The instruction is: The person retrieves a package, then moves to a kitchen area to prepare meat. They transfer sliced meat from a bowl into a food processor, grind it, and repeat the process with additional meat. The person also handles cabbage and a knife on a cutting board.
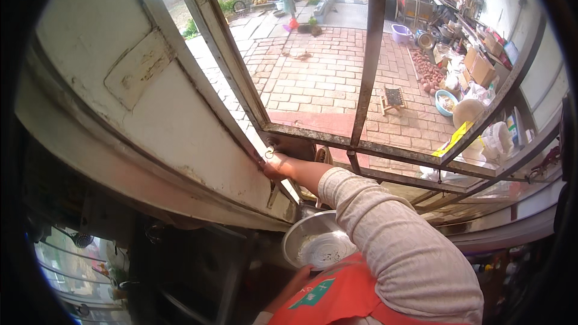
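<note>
My left hand (303, 276) grips the near rim of a round metal basin (326, 244), held low against my red apron (325, 291). A few dark specks and some wetness lie on the basin's bottom. My right hand (276, 168) reaches forward to the edge of a metal-framed glazed door (311, 133), beside its dark lock plate (293, 146). A small metal ring (269, 152) hangs just above that hand. Its fingers are partly hidden, so their grip is unclear. Left of the hand stands a worn, pale door panel (180, 113), with a narrow bright gap between.
Outside is a brick-paved yard (311, 67) with a reddish mat (325, 122) at the threshold. A folding stool (392, 99), potatoes (426, 70), a blue basin (446, 102), a purple tub (401, 34) and cardboard boxes (479, 67) line the right side. A dark interior lies at lower left.
</note>
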### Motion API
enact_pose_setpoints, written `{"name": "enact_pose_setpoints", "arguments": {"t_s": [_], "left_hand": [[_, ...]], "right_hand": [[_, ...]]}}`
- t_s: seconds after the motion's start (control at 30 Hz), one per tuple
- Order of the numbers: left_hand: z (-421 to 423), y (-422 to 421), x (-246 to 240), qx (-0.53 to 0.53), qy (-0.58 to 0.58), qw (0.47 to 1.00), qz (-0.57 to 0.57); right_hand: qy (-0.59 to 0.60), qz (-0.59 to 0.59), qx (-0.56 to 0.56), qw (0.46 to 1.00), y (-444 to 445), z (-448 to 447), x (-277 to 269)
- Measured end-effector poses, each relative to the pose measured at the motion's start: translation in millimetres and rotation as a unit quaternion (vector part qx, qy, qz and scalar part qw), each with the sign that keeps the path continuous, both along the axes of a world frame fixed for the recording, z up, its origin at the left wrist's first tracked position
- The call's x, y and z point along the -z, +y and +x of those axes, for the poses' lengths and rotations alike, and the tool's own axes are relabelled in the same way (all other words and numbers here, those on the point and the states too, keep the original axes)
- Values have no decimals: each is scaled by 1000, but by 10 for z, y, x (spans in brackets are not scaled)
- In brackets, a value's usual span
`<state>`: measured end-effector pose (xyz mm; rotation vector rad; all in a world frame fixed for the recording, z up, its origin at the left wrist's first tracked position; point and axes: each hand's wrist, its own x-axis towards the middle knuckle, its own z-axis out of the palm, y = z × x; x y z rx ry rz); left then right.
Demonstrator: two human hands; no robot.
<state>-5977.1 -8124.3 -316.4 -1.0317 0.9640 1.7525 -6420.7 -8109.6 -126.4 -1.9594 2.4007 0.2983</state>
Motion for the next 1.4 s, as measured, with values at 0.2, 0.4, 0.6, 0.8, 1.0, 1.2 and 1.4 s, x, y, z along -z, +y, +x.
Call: {"name": "enact_pose_setpoints", "arguments": {"t_s": [0.2, 0.4, 0.6, 0.8, 1.0, 1.2, 1.4], "left_hand": [[-737, -71, 215, 70, 3, 998, -5], [-1730, 38, 907, 33, 5, 999, 6], [-3041, 107, 1622, -112, -31, 991, 67], [-4387, 48, 1798, -196, 4, 980, 24], [-5754, -565, 2094, -184, 30, 982, 33], [-6605, -1428, 2507, -281, 13, 960, -15], [-6927, -1977, 2902, -366, -23, 928, -70]], "right_hand": [[-4, -34, 122, 992, 356, -750, 61], [15, -20, 231, 973, 770, -1442, 279], [94, -63, 347, 931, 1265, -2101, 857], [180, -139, 448, 865, 2121, -2839, 1131], [241, -172, 460, 837, 2963, -3243, 1114], [270, -180, 512, 795, 3402, -3414, 1092], [271, -137, 532, 790, 3592, -3500, 1154]]}}
